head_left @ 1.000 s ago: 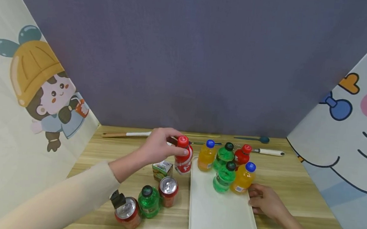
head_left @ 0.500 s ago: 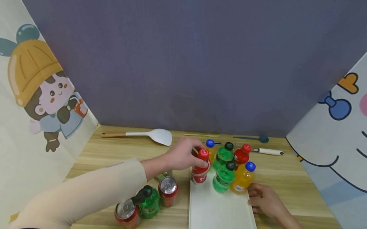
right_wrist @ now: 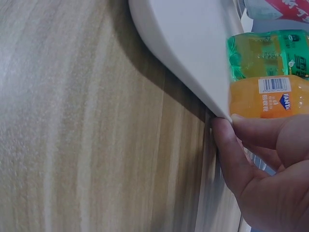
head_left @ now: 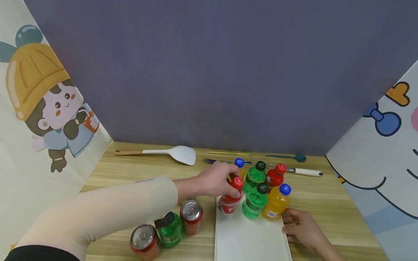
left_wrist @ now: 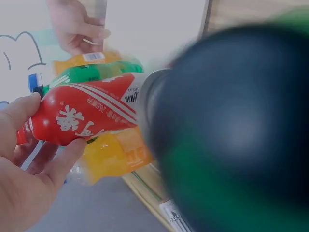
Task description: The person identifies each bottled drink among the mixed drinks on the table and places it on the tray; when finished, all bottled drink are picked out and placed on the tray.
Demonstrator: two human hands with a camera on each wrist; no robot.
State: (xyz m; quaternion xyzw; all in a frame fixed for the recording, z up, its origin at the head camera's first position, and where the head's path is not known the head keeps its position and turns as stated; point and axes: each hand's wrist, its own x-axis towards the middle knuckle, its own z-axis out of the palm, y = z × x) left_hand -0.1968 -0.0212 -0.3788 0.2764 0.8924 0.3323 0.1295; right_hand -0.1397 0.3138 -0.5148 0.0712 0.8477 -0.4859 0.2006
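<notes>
My left hand grips a red cola bottle near its neck, over the left side of the white tray. The left wrist view shows the bottle's red label between thumb and fingers. Standing at the tray's far end are two green bottles, another red bottle and an orange bottle. A second orange bottle, with a blue cap, is mostly hidden behind the left hand. At the tray's right rim, my right hand pinches the edge between thumb and fingers.
Left of the tray stand two red cans and a green bottle, close under the left forearm. A white spatula, a fork, a dark spoon and a white-handled utensil lie along the back wall.
My left hand has carried the red bottle rightward from beside the tray to over its left part, beside the green bottle. The forearm now covers the small box. The right hand stays put.
</notes>
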